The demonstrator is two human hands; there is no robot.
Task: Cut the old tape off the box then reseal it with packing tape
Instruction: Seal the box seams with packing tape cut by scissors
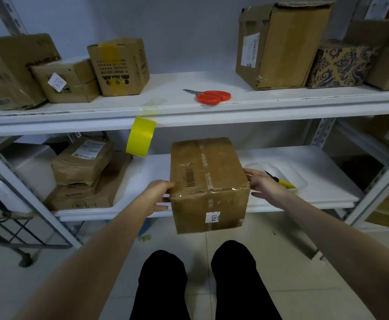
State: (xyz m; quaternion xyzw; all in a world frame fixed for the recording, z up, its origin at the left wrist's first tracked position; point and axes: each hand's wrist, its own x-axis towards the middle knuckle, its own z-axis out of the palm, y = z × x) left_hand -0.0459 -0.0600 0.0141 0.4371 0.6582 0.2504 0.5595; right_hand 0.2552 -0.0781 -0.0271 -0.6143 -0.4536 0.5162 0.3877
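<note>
A brown cardboard box [208, 181] with clear tape along its top seam, a barcode and a white "1314" label is held between both hands, over the front edge of the lower shelf [315, 195]. My left hand [158, 196] presses its left side. On the right side rests my right hand [263, 184]. A yellow tape roll [140, 136] hangs from the upper shelf edge by its own strip. Red-handled scissors [212, 96] lie on the upper shelf [281, 105]. A yellow utility knife [281, 180] lies in a clear tray right of the box.
Several cardboard boxes [119, 65] stand on the upper shelf at left and right. Wrapped parcels [85, 172] are stacked at the lower shelf's left. Metal shelf posts [373, 181] stand at both sides. My legs and tiled floor are below.
</note>
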